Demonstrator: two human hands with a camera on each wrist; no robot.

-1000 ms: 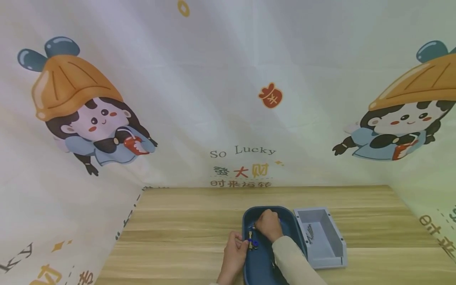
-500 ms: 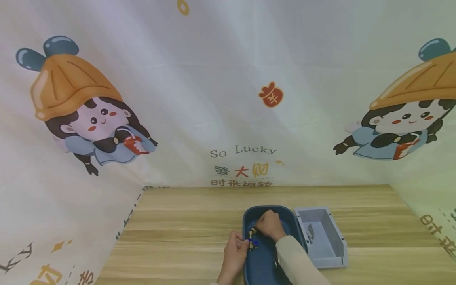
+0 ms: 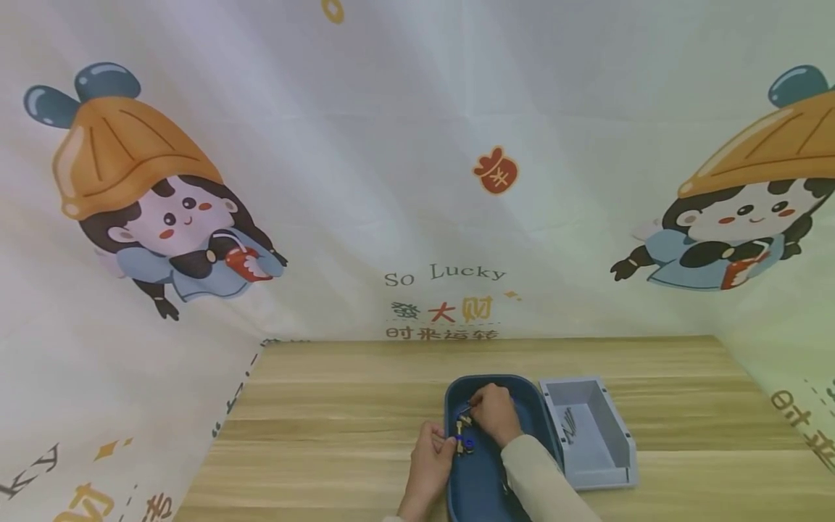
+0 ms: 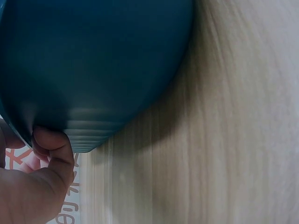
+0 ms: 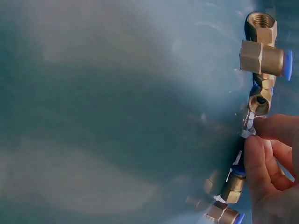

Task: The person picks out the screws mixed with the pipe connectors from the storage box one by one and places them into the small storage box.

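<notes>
My left hand point(image 3: 431, 458) holds the left rim of a dark blue oblong tray point(image 3: 471, 482). In the left wrist view its thumb and fingers pinch the tray's edge point(image 4: 93, 70) from both sides. Inside the tray, my right hand point(image 3: 497, 413) works near the far left. Its thumb and index finger pinch a small silver-coloured piece point(image 5: 248, 122) in a row of fittings along the tray wall. Above the fingertips in the right wrist view are brass push-in fittings point(image 5: 252, 57) with blue collars; more brass fittings point(image 5: 232, 187) lie below. The fingers partly hide the held piece.
A grey open-fronted bin point(image 3: 596, 442) stands against the tray's right side, with several thin dark pieces point(image 3: 568, 426) in it. Both sit on a wood-grain tabletop point(image 3: 326, 435). A printed cloth point(image 3: 365, 181) rises behind and at both sides.
My right hand has shifted slightly, and more brass fittings now show beside its fingertips, with a bluish piece at them. My left hand stays at the tray's rim.
</notes>
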